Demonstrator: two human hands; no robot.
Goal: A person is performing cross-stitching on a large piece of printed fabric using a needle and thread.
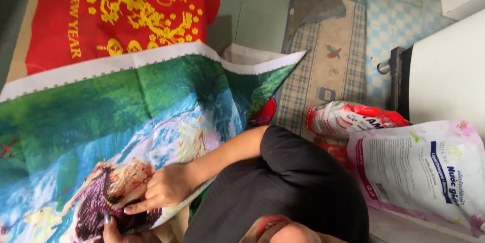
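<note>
— While both hands work low in the frame, what lies around them?

— Red printed cloth (pixel 121 15) above the canvas; checked mat (pixel 323 66) beyond; white and pink pouch (pixel 424 172) and red and white bag (pixel 353 117) at right, both closed, contents unseen.

— And the picture canvas (pixel 116 132)?

— Draped across the table, long axis running left to right, far corner folded up.

— Hands?

— Right hand (pixel 164 188) rests on the canvas, fingers curled, forefinger pressed flat. Left hand (pixel 118 230) at the lower edge, mostly cut off; grip cannot be told.
</note>
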